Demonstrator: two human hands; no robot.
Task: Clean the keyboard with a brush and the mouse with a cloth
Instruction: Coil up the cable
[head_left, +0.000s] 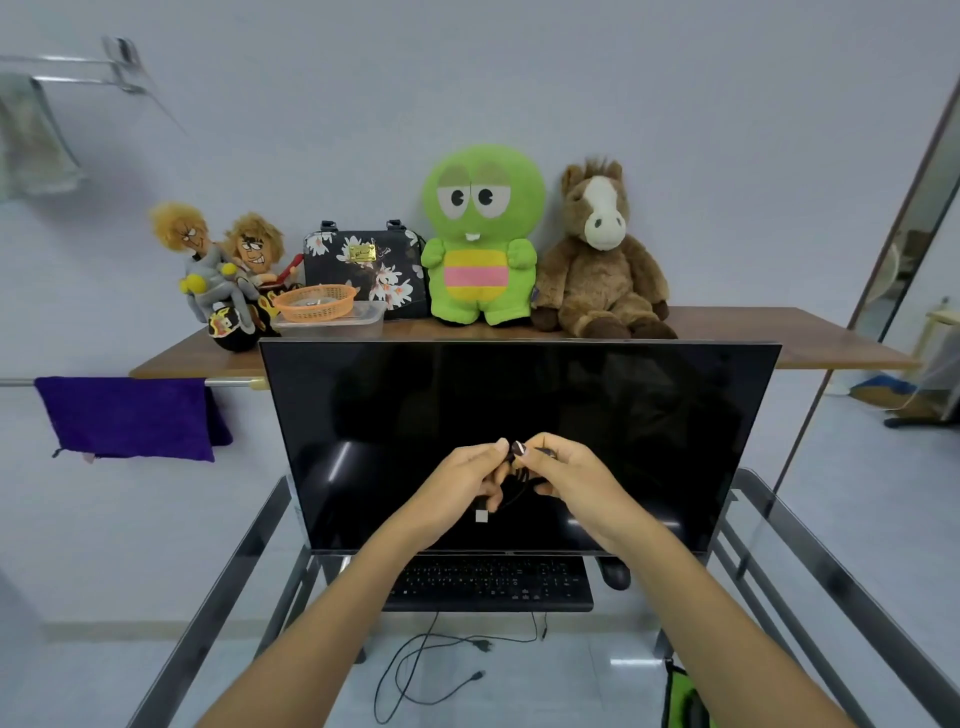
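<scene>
Hands raised before the dark monitor (519, 441): left hand (457, 488) and right hand (576, 480) both pinch a small dark cable bundle (511, 480), a pale plug hanging below. No brush in view. Keyboard (493, 582) sits on the glass counter (769, 525), mouse (614, 571) just beside its right end, both untouched, so cleaning looks not yet started. Purple cloth (130, 415) hangs on a rail, left. Counts: one keyboard, one mouse, one monitor, four plush toys on the shelf (779, 332).

keyboard (491, 582) black | plush (480, 234) green (pink-yellow striped belly) | towel (130, 415) purple
</scene>
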